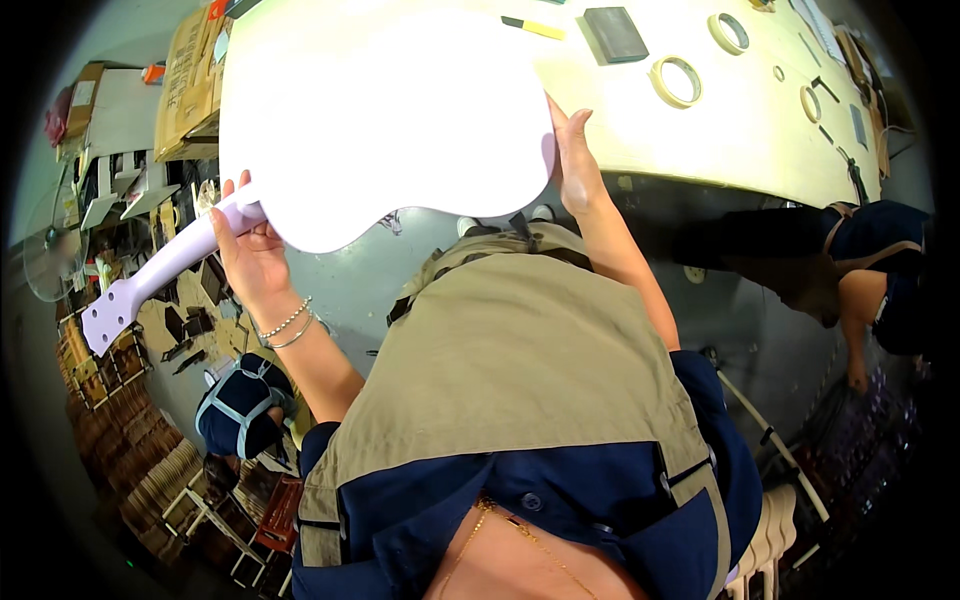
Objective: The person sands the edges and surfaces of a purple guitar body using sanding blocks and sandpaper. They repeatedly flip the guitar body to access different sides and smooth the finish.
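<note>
A pale purple ukulele [400, 130], without strings or tuning pegs, is held out in front of me with its broad face washed out by glare. Its headstock points to the lower left and shows small holes. My left hand [252, 258] is wrapped round the neck close to where it joins the body, thumb on the near side. At the body's right end, my right hand [577, 165] grips the rounded edge; its thumb shows and most of its fingers are hidden behind the body.
Beyond the ukulele lies a pale worktable [720, 140] bearing tape rolls [677, 82], a dark block [615, 35] and a yellow-handled knife [535, 27]. Cardboard boxes [187, 85] stand left. One person [245, 405] is at lower left, another [870, 250] at right. Racks of wooden parts [165, 480] stand lower left.
</note>
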Demonstrator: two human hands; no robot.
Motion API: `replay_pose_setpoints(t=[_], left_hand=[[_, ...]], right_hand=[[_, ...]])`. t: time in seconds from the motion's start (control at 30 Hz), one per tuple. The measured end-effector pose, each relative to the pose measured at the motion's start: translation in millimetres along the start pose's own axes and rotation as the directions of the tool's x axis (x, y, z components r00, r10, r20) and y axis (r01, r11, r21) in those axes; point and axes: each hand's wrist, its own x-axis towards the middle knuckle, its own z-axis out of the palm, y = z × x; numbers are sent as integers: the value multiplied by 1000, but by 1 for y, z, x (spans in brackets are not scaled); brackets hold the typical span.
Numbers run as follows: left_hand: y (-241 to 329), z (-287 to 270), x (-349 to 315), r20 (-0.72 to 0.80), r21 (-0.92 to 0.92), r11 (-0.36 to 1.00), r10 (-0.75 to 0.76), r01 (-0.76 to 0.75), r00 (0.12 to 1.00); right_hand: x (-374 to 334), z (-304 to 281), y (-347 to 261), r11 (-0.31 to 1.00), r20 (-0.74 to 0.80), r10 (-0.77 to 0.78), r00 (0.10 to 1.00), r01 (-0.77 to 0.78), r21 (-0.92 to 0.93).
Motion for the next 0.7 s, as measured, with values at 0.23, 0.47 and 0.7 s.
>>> replay_pose_setpoints(t=[0.23, 0.47, 0.7], left_hand=[[4, 33, -17, -26, -19, 1000, 2, -2, 1000], [2, 64, -4, -20, -103, 993, 56, -58, 998], [12, 52, 20, -41, -101, 990, 93, -96, 995]], right_hand=[[31, 2, -14, 461, 74, -424, 903, 286, -840], [13, 121, -69, 268, 668, -515, 537, 841, -469], [-37, 45, -3, 773, 676, 8, 736, 425, -472]])
